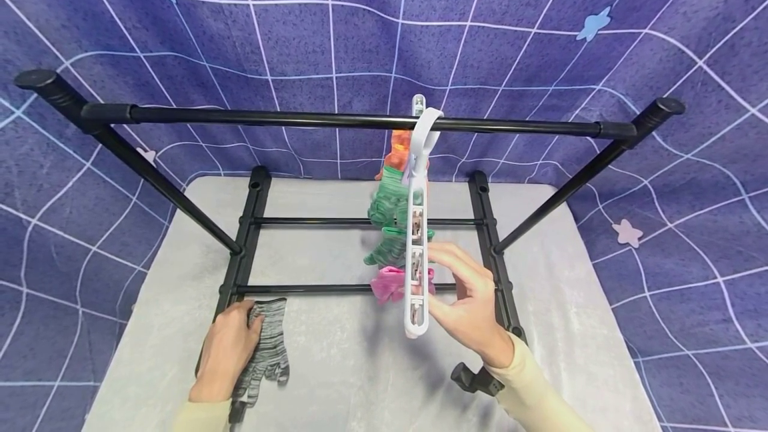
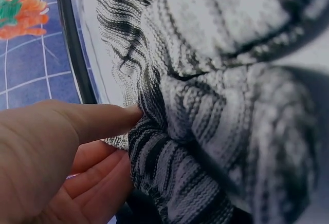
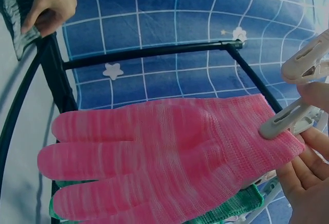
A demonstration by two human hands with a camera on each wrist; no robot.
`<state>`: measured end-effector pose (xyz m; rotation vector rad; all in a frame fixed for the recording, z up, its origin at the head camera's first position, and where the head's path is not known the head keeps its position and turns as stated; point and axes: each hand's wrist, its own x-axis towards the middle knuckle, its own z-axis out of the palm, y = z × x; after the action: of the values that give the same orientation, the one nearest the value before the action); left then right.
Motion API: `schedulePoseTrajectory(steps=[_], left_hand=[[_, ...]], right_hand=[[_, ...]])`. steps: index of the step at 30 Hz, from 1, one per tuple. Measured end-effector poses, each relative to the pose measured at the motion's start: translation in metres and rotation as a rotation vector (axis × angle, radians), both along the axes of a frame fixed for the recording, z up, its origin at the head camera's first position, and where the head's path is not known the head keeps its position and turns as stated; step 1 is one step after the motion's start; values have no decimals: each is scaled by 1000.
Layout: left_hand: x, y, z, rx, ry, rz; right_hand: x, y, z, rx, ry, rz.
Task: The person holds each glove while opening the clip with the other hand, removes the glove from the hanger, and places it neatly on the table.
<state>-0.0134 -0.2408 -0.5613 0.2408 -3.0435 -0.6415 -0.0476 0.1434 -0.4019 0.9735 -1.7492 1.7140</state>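
At the left, the person's left hand point(image 1: 227, 349) pinches the edge of a gray-and-black striped glove point(image 1: 273, 332), thumb on 1 face and fingers behind; the glove's own fingers droop toward the near side, just above or against the left base rail point(image 1: 243, 255) of a black rack point(image 1: 300, 119). A pale gray bench point(image 1: 336, 359) carries the rack, and blue gridded cloth point(image 1: 336, 32) rises behind it. Near the middle, a white hanger point(image 1: 417, 172) hooks over the rack's top bar, its row of clips pointing toward the person. From it hang something orange point(image 1: 399, 149) at the far end, green knit point(image 1: 389, 195) next (whether 1 piece or 2, I cannot tell), and a pink glove point(image 3: 169, 152) nearest. Right of the hanger, the right hand point(image 1: 471, 302) curls its thumb and fingers about the pale clip point(image 3: 282, 120) at the pink glove's cuff; a 2nd clip point(image 3: 303, 64) sits just beside the thumb.
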Motion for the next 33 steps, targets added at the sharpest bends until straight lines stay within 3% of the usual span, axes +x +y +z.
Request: schedulePoseTrajectory(steps=[14,33], left_hand=[[2,4,1,4,-12,38],[17,9,12,-8,-70,59]], right_hand=[[0,6,4,2,3,-13],[-2,5,2,7,21,-16]])
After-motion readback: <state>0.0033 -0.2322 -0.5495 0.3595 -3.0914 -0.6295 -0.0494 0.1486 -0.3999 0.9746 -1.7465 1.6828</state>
